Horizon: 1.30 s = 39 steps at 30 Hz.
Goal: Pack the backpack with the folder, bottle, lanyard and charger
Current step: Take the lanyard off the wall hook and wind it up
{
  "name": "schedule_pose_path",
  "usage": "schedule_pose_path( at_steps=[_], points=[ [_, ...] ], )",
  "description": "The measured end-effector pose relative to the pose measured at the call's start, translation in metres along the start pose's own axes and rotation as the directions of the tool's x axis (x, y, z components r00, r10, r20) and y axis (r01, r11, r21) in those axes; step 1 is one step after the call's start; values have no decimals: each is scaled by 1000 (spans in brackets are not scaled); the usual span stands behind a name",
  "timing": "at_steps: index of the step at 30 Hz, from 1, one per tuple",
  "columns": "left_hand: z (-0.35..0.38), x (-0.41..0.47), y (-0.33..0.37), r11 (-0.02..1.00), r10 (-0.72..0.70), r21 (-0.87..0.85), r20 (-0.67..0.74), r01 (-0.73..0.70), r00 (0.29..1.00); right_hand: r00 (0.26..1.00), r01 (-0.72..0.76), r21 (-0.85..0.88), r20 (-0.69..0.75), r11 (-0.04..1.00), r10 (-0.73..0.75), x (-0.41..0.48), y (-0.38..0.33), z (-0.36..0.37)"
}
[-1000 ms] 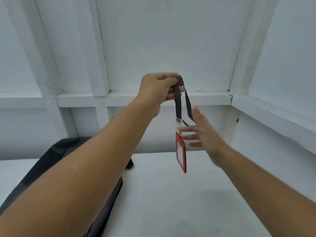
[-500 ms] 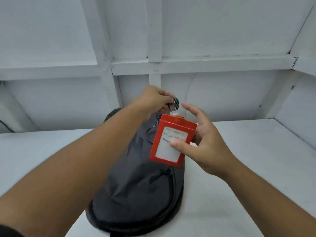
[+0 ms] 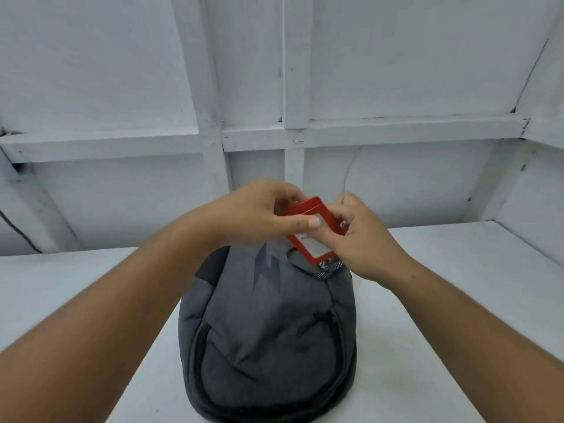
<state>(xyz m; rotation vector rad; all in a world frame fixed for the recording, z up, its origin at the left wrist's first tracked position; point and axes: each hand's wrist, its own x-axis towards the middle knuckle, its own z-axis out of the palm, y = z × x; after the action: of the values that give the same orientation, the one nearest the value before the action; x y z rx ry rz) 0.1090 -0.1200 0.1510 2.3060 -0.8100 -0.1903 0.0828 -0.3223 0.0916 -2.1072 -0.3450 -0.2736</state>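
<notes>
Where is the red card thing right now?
The red badge holder is in the middle of the head view, held between the left hand and the right hand, just above the far end of the grey backpack on the white table.

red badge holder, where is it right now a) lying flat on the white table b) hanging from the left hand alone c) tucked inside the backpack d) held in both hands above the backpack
d: the red badge holder is pinched between the left hand and the right hand, above the top of the grey backpack.
</notes>
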Motion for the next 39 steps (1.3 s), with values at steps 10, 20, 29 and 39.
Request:
schedule_pose_path(
  at_steps=[10, 20, 29, 39],
  points=[
    [15, 6, 26, 984, -81, -168, -163, 53, 983, 934, -251, 502, 351, 828, 71, -7, 12, -39],
    [41, 19, 36, 432, -417, -877, -401, -211, 815, 946, -259, 722, 324, 642, 18, -8, 34, -34],
    [39, 23, 36, 664, -379, -702, -613, -258, 693, 937, -246, 623, 348, 743, 18, -17, 10, -22],
    [40, 23, 14, 962, -113, -236, -802, -138, 586, 751, -485, 675, 647, 556, -131, -33, -21, -12]
  ],
)
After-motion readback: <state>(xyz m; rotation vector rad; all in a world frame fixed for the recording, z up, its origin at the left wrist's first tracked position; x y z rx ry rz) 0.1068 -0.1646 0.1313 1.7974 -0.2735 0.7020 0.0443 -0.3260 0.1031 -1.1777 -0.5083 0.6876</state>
